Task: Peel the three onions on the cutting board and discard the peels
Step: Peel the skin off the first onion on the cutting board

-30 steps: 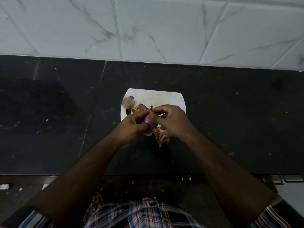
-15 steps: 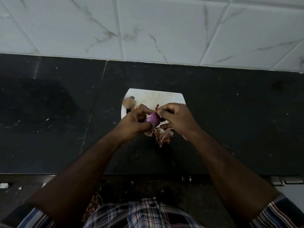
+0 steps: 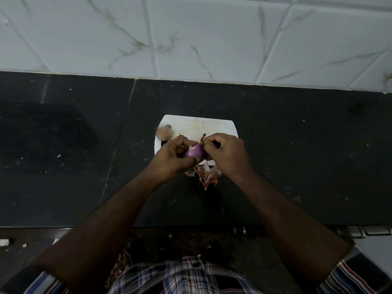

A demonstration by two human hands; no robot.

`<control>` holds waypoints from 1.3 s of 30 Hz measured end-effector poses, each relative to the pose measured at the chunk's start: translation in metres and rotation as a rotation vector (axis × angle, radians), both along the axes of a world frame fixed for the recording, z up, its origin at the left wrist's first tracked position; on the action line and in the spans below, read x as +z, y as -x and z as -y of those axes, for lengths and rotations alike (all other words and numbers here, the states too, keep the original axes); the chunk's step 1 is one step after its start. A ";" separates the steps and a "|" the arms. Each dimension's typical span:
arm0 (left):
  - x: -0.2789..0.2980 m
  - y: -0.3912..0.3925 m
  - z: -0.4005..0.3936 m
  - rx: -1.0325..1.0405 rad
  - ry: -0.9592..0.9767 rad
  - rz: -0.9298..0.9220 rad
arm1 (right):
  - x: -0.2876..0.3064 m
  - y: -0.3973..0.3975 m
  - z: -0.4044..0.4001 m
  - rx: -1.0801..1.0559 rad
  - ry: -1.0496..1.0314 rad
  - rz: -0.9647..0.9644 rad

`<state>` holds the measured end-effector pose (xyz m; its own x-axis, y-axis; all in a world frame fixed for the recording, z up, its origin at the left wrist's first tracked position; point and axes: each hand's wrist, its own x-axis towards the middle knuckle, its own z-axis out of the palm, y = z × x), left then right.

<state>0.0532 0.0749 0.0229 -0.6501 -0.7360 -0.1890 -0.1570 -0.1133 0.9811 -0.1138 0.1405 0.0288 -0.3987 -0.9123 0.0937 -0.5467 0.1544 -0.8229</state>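
We hold a purple onion (image 3: pixel 194 153) just above the white cutting board (image 3: pixel 197 126): our left hand (image 3: pixel 172 159) grips it, our right hand (image 3: pixel 228 154) pinches a strip of peel (image 3: pixel 203 138); loose peels (image 3: pixel 209 176) lie on the black worktop (image 3: pixel 297 155)

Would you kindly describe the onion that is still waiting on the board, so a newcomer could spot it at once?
On the black counter below the tiled wall lies a white cutting board. At its far left corner sits a small onion, untouched by either hand. Unlike the glossy purple onion held in the hands, it wears dull, pale brown skin.
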 end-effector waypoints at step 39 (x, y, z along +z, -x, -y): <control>-0.013 -0.005 0.005 0.015 0.010 -0.008 | -0.002 0.004 0.002 -0.035 -0.042 0.345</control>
<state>0.0580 0.0702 0.0095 -0.6401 -0.7476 -0.1768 -0.1479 -0.1060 0.9833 -0.1182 0.1389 0.0272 -0.4311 -0.8979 -0.0888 -0.2317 0.2053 -0.9509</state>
